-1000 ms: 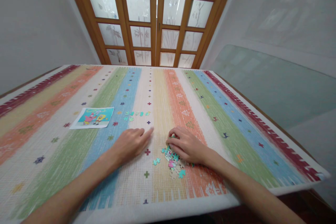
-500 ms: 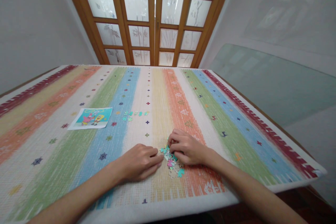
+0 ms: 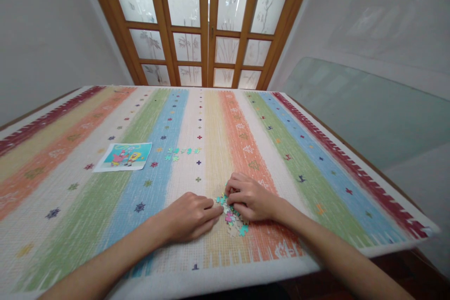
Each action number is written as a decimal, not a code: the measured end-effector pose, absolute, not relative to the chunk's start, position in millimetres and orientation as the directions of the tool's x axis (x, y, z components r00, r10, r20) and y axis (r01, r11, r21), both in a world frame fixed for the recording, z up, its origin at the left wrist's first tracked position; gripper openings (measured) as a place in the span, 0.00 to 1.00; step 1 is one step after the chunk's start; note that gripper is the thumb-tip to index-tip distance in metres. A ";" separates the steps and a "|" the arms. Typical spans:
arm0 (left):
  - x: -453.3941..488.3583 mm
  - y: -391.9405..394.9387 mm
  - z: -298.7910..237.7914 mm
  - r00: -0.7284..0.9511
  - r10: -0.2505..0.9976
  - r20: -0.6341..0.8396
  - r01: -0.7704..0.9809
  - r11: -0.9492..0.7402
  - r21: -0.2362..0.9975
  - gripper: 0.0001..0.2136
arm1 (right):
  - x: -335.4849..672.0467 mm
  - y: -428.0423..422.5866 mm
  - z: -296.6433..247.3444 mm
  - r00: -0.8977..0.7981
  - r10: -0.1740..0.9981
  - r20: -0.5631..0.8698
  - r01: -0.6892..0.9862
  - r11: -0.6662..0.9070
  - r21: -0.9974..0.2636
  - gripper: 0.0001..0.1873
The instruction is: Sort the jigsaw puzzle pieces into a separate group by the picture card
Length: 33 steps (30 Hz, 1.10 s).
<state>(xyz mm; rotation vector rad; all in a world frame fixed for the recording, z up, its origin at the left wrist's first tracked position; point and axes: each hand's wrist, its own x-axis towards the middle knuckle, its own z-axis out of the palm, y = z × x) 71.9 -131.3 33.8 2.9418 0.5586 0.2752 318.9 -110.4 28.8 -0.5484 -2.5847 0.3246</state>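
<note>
A small pile of jigsaw puzzle pieces (image 3: pixel 232 230), teal, pink and beige, lies on the striped tablecloth between my hands. My left hand (image 3: pixel 193 217) rests at the pile's left side, fingers closed together, their tips touching its edge. Curled over the upper right of the pile is my right hand (image 3: pixel 250 198), its fingers bent inward; whatever they grip is hidden. Farther off, several teal puzzle pieces (image 3: pixel 182 151) form a short row, with a couple more just below its left end.
Left of the row lies a printed picture (image 3: pixel 124 157) of cartoon figures on a teal background. The striped tablecloth (image 3: pixel 116 225) covers the large table. Beyond the far edge stand wooden doors (image 3: pixel 207 33) with glass panes; a pale glass panel (image 3: pixel 351 108) leans at the right wall.
My left hand has edged slightly right, its fingertips reaching a little farther onto the pile. The right hand looks almost the same. The view has shifted slightly.
</note>
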 end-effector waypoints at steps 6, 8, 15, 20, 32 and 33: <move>73.5 -132.0 32.8 0.909 0.377 0.177 0.351 -0.922 0.164 0.11 | 319.0 -110.3 30.2 -0.802 0.434 0.410 0.319 0.892 -0.320 0.11; 74.6 -132.6 33.1 0.905 0.380 0.191 0.350 -0.921 0.171 0.12 | 318.7 -110.5 30.3 -0.800 0.432 0.416 0.316 0.893 -0.320 0.10; 75.8 -132.0 33.4 0.902 0.391 0.185 0.361 -0.916 0.177 0.12 | 316.8 -112.7 31.0 -0.801 0.449 0.397 0.337 0.885 -0.321 0.08; 76.3 -131.7 29.1 0.892 0.401 0.210 0.365 -0.912 0.189 0.13 | 316.9 -113.9 34.5 -0.796 0.500 0.342 0.387 0.854 -0.348 0.05; 84.4 -139.0 19.0 0.770 0.567 0.293 0.514 -0.823 0.244 0.14 | 322.3 -114.8 42.6 -0.798 0.552 0.240 0.394 0.780 -0.486 0.05; 86.1 -140.4 16.6 0.745 0.597 0.299 0.535 -0.801 0.268 0.15 | 321.7 -115.1 42.5 -0.798 0.555 0.236 0.394 0.776 -0.493 0.05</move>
